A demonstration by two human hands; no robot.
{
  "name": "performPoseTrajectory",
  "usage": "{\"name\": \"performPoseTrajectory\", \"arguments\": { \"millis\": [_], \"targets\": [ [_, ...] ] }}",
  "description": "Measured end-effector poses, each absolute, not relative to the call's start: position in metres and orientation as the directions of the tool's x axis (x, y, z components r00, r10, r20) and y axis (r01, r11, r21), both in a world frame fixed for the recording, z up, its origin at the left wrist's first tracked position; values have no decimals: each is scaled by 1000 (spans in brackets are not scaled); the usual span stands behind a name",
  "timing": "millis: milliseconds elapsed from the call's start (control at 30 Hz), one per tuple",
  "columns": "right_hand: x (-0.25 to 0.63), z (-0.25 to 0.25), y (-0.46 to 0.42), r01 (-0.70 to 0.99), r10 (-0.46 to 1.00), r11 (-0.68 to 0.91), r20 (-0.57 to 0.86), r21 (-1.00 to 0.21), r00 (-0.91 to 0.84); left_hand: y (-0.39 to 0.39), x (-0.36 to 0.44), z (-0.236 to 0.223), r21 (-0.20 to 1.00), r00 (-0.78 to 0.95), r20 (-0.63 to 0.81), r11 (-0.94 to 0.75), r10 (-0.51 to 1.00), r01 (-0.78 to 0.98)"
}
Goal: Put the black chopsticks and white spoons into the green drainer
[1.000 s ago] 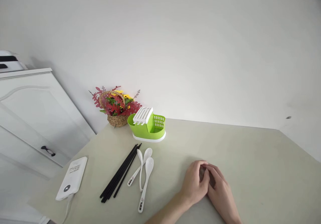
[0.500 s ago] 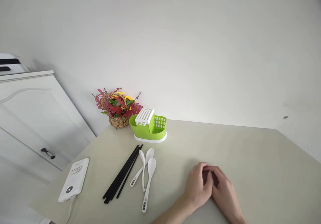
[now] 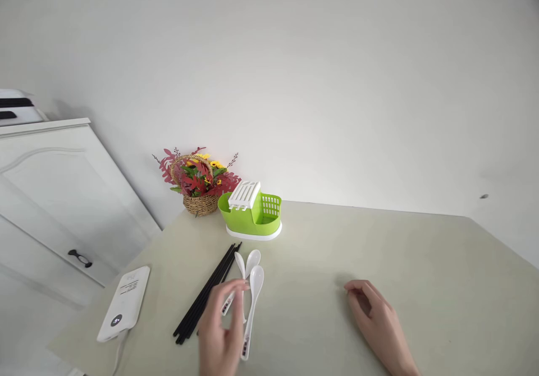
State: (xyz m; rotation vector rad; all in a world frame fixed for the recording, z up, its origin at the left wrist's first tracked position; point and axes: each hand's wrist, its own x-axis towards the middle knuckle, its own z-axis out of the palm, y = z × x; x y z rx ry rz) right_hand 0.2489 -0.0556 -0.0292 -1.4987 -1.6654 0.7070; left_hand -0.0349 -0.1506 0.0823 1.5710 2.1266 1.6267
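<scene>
My left hand (image 3: 221, 328) hovers over the white spoons, thumb and forefinger curved with a gap between them, holding nothing that I can see. Three spoons lie close together: a long one (image 3: 256, 286) on the right, another (image 3: 253, 260) behind it, and a slimmer one (image 3: 240, 264) on the left. The hand covers part of their handles. Black chopsticks (image 3: 202, 300) lie in a slanting bundle just left, their near ends partly behind the hand. My right hand (image 3: 377, 320) rests on the table at the right, loosely curled with thumb and forefinger together, nothing in it.
A green and white cutlery holder (image 3: 248, 221) stands at the back of the table (image 3: 311, 308). Behind it on the left is a wicker basket (image 3: 201, 204) of artificial flowers. A white power bank (image 3: 125, 303) with a cable lies at the left edge, beside a white cabinet (image 3: 63, 196).
My hands were clasped together; they have parted. The left has moved left to above the spoons, while the right has stayed about where it was. The objects have not moved.
</scene>
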Motion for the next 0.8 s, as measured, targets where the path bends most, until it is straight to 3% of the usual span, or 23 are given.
{"name": "performPoseTrajectory", "arguments": {
  "millis": [133,233,467,633,800],
  "targets": [
    [252,-33,-53,569,980,174,197,-804,-22,-169,-94,67,774,-653,388,154,650,614],
    [253,-34,-54,577,978,185,208,-796,-27,-180,-124,53,690,-604,387,215,697,691],
    [248,-30,-59,563,983,148,182,-813,3,-191,-141,16,456,-421,533,170,734,874],
    [250,-32,-55,563,979,171,203,-809,-6,-194,-154,-7,429,-407,486,195,773,882],
    [254,-36,-52,566,976,195,214,-801,-34,-185,-159,0,431,-412,447,212,794,877]
  ]
}}
